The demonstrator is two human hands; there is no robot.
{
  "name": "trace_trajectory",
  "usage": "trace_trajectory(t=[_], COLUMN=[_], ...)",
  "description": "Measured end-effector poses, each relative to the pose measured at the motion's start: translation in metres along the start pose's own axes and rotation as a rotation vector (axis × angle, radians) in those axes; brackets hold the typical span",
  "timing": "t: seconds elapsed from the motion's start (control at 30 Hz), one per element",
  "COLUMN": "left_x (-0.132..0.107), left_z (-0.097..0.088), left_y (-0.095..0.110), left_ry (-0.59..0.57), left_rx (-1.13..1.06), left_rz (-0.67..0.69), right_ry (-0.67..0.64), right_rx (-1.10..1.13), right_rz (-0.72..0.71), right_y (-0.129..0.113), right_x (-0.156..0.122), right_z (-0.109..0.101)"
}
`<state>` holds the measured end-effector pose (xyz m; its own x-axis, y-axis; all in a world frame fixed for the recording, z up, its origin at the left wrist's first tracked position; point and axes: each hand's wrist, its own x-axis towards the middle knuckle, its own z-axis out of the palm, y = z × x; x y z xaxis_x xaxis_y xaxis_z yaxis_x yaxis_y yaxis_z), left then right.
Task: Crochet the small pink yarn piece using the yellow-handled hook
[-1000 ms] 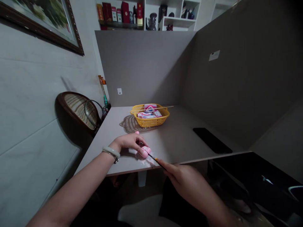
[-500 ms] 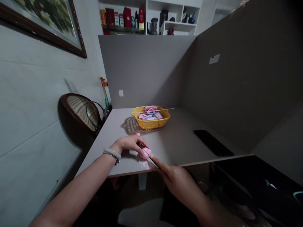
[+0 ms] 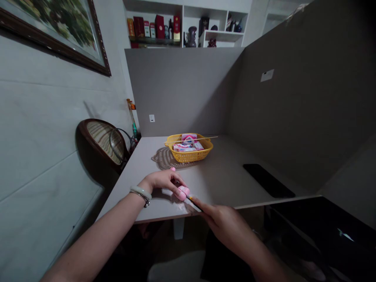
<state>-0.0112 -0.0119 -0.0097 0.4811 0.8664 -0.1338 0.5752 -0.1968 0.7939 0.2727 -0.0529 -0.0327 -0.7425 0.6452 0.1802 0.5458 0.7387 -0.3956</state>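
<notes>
A smooth pink lump like modelling clay (image 3: 183, 192), with a line across its top, sits near the table's front edge. My left hand (image 3: 167, 181), bracelets at its wrist, is closed around the lump's left side, thumb in front and fingers behind. In my right hand (image 3: 221, 217) is a slim dark knife-like tool (image 3: 194, 203) with a small yellow part. Its tip meets the right side of the lump at the line; how deep it goes I cannot tell. A smaller pink piece (image 3: 172, 169) lies just behind my left hand.
A yellow plastic basket (image 3: 192, 157) holding several pink-and-white packets stands farther back, with a thin stick (image 3: 205, 138) across its rim. To the right lies a flat black object (image 3: 267, 180). Grey panels (image 3: 188, 86) close off the table's back and right side.
The whole view has shifted slightly down and to the right. Both hands keep nearly the same position around the pink lump, and the tool's tip is still against it.
</notes>
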Motion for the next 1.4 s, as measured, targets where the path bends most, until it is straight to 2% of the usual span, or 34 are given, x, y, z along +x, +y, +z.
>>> trace_trajectory(t=[0.13,0.33,0.43,0.53,0.63,0.77,0.97,1.17,1.27,1.4], left_x=[0.000,-0.001,-0.001,0.000,0.000,-0.002,-0.002,-0.001,-0.001,-0.001], left_z=[0.000,0.002,0.002,0.001,0.001,0.002,0.002,0.001,0.001,0.001], left_y=[0.001,0.004,0.004,0.003,0.002,0.004,0.006,0.003,0.004,0.005], left_ry=[-0.021,0.036,0.010,0.001,0.006,0.032,0.001,0.033,0.006,0.004], left_rx=[0.030,0.005,0.017,0.040,0.040,0.035,0.036,0.023,0.009,0.028], left_rz=[-0.021,0.008,-0.003,-0.016,-0.022,-0.037,-0.005,-0.015,-0.010,-0.012], right_ry=[-0.009,0.028,0.010,-0.006,0.016,0.036,0.020,0.045,0.015,-0.010], right_rx=[-0.002,-0.011,0.051,-0.001,-0.055,0.008,0.026,0.078,0.102,0.016], right_rz=[-0.013,0.002,-0.011,-0.009,-0.012,-0.013,-0.022,0.003,0.000,0.001], right_y=[0.002,0.000,0.005,0.006,0.002,0.000,0.005,0.001,0.007,0.007], right_x=[-0.014,0.003,-0.003,-0.014,-0.009,0.002,-0.015,0.001,-0.006,-0.015], right_z=[-0.012,0.005,-0.004,-0.013,-0.008,0.000,-0.014,0.003,-0.004,-0.011])
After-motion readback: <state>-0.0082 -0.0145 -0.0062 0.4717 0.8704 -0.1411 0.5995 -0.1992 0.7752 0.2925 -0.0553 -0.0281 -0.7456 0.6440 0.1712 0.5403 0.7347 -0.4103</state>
